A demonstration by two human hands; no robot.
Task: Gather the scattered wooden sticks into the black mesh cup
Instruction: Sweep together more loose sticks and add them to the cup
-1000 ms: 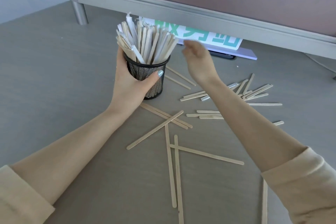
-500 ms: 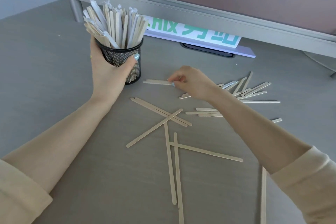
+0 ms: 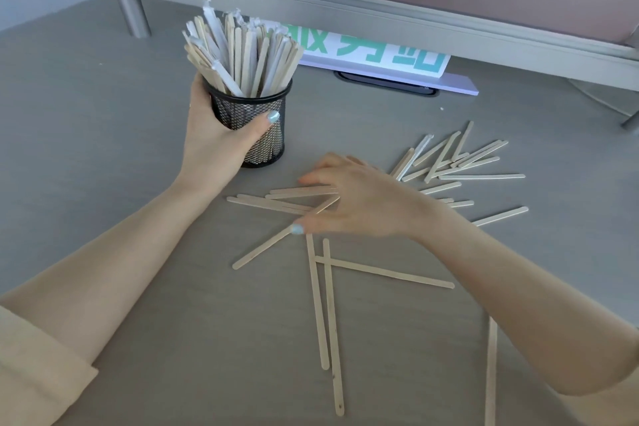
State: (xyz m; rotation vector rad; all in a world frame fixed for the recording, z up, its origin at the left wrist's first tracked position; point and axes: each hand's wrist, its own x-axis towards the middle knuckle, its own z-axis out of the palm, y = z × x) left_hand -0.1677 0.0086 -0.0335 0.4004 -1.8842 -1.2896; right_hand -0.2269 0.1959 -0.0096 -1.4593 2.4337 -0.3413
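The black mesh cup [image 3: 266, 130] stands upright on the grey desk, packed with wooden sticks [image 3: 242, 55], some in paper wrappers. My left hand [image 3: 218, 145] grips the cup's near side, thumb across the mesh. Just right of the cup, my right hand [image 3: 359, 201] lies low over a crossed bunch of sticks [image 3: 294, 193], which sit between its thumb and fingers; the thumb tip touches a long diagonal stick [image 3: 262, 249]. More sticks lie fanned out to the right [image 3: 449, 162] and towards me [image 3: 328, 304].
A grey partition rail [image 3: 345, 10] with a round leg [image 3: 133, 15] runs along the back. Under it stand a white sign with green characters [image 3: 373, 52] and a dark cable slot [image 3: 387, 84]. One stick [image 3: 491, 373] lies near my right forearm.
My right hand dropped from the cup's top, picked two sticks beside the cup, then slid towards me onto the crossed bunch. My left hand kept its grip on the cup.
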